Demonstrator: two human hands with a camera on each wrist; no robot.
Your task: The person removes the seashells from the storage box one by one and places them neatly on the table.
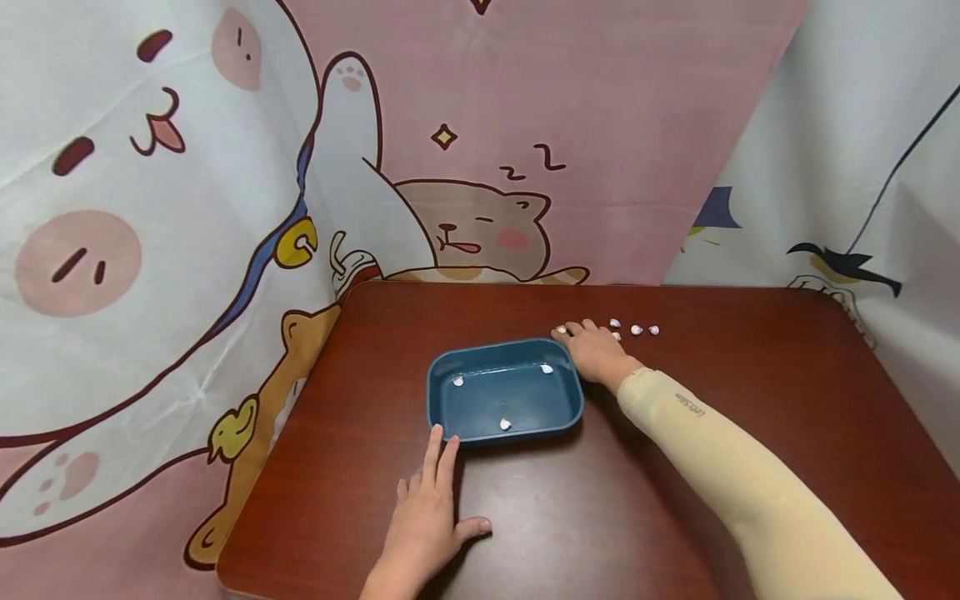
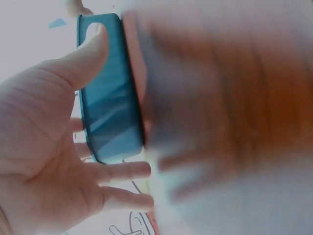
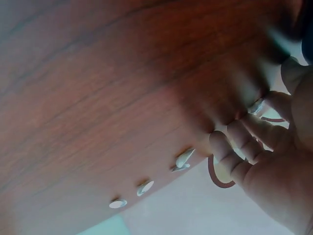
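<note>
A dark teal rectangular tray stands on the table with three small white shells inside, one of them at the near side. My left hand is at the tray's near left corner, fingers straight and thumb spread; the left wrist view also shows the hand beside the tray's wall. Past the tray's back right corner, my right hand reaches down to the table. A small white shell lies at its fingertips, the thumb apart from it; no pinch shows.
Several more small white shells lie on the reddish-brown wooden table, to the right of my right hand. Behind the table hangs a cartoon-printed cloth, close to its back edge.
</note>
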